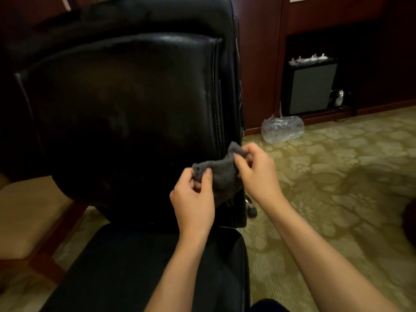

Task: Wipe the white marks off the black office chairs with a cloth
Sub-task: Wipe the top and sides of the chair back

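Nearest to me, the black seat (144, 266) of the office chair fills the lower frame, my two bare forearms reaching out over it. Just beyond, my left hand (193, 199) pinches one corner of the grey cloth (221, 174) between thumb and curled fingers, while my right hand (254, 170) pinches the opposite upper edge — the cloth is stretched between them, clear of the chair, which I judge to be a refolding or a hunt for a clean face before the next wipe.

The cloth hangs just in front of the right edge of the black backrest (126, 104), beside its pale stitched seam (216, 102). Faint whitish marks show on the far right side panel (237, 64), so holding the cloth here keeps it close to the work.

To the left stands a tan-cushioned wooden chair (24, 210). Farther off on the patterned carpet (337, 176) lies a crumpled clear plastic bag (282, 129), and against the dark wood wall sits a small black cabinet (311, 88) — I can read no brand, label or writing anywhere.
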`<state>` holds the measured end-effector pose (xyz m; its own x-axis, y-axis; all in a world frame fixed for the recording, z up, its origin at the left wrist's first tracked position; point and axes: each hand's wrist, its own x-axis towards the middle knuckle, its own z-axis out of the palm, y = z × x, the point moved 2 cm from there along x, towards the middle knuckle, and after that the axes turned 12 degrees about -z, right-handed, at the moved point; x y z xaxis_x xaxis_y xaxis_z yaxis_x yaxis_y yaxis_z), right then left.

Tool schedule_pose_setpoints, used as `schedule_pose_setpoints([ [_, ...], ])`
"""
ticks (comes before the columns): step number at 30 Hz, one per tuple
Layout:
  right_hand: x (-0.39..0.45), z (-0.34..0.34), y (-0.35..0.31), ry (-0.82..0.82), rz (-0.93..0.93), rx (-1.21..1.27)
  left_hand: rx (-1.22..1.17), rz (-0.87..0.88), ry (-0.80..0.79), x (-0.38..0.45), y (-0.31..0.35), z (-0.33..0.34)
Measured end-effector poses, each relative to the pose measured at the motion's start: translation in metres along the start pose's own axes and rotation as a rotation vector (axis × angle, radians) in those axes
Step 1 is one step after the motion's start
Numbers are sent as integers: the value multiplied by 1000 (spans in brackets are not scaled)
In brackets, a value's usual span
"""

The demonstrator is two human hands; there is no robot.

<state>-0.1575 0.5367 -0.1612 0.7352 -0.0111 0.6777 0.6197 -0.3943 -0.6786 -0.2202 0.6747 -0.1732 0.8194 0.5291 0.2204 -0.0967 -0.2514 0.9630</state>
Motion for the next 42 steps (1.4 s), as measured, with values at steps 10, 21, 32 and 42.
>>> schedule_pose_setpoints([
  [10, 42, -14, -23, -157, -175, -82, 24, 22, -20, 22, 23, -1],
  [21, 14, -17, -7, -326, -291, -242, 59, 80, 48, 8, 13, -5],
  [32, 35, 5, -23, -44, -155, 8, 210, 124, 109, 42, 13, -15],
  [42, -11, 33, -16, -171, 18, 41, 180, 77, 116, 35, -29, -58],
])
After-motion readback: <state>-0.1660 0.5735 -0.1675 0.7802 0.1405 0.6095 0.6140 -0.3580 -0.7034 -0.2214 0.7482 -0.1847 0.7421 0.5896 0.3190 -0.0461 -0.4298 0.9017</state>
